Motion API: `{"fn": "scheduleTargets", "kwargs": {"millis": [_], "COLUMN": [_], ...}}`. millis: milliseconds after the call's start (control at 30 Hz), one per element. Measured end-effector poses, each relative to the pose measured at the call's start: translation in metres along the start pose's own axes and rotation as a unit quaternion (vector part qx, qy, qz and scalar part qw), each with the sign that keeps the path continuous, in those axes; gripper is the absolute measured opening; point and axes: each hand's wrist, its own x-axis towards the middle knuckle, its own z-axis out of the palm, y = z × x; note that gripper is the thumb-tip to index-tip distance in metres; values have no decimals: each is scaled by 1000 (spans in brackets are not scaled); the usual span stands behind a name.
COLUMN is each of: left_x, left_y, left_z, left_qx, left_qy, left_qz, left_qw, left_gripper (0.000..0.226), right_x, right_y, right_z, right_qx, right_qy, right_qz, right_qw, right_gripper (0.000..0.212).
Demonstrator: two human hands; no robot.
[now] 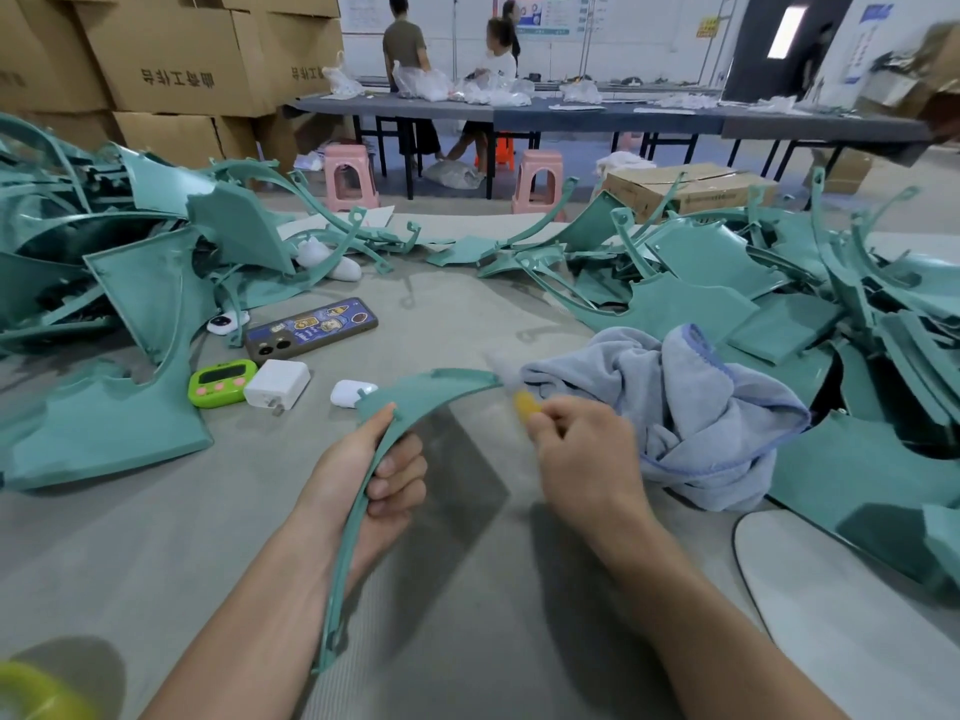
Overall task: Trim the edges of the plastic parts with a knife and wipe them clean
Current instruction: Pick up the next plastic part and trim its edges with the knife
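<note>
The left hand (382, 475) has its fingers (400, 459) curled round a curved green part (426, 392), held over the middle of the worktop (467, 641). The right hand (582, 454) pinches a blurred yellow knife (525, 405) just beside the far end of the part. The cloth (691, 407) lies at 3 o'clock from the knife.

A white wall (649, 23) closes the far end of the room, hung with printed posters (550, 15). At the right, a dark door (748, 54) carries a bright narrow window (787, 31). Long dark tables (597, 119) on black legs stand before the wall, strewn with clear plastic bags (467, 88). One person (405, 39) stands there and another (498, 59) sits. Pink stools (347, 174) stand on the grey floor (924, 174). Brown cardboard boxes (171, 54) are stacked high at the left.
</note>
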Motion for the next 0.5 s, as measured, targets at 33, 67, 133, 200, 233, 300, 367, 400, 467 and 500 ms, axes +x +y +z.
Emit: {"fn": "scheduleTargets", "kwargs": {"millis": [33, 67, 133, 200, 233, 300, 367, 400, 467, 500], "left_x": [-1, 0, 2, 5, 5, 3, 1, 1, 4, 6], "left_y": [0, -1, -1, 0, 1, 3, 5, 4, 0, -2], "left_z": [0, -1, -1, 0, 1, -1, -3, -3, 0, 2], "left_qx": [-1, 0, 8, 4, -1, -13, -26, -24, 10, 41], "left_qy": [1, 5, 17, 17, 8, -10, -12, -6, 35, 71], "left_qz": [2, 4, 15, 23, 20, 9, 9, 17, 58, 95], "left_qw": [1000, 1000, 1000, 1000, 1000, 1000, 1000, 1000, 998, 992], "left_gripper": [31, 33, 37, 38, 38, 37, 38, 38, 43, 45], "right_x": [5, 7, 2, -11, -15, -7, 6, 10, 11, 7], "right_y": [4, 9, 8, -3, -6, -1, 8, 11, 11, 7], "right_z": [-4, -8, -14, -8, -3, 3, -4, -8, -14, -14], "right_qx": [-13, 7, 91, 116, 101, 52, -12, -21, 86, 187], "right_qy": [31, 54, 41, -43, -73, -52, 6, 25, 28, 9], "right_qz": [30, 35, -26, -104, -111, -58, 27, 55, 92, 115], "right_qw": [999, 998, 995, 987, 986, 996, 1000, 998, 992, 976], "right_gripper": [30, 30, 26, 21, 21, 26, 29, 30, 28, 26]}}
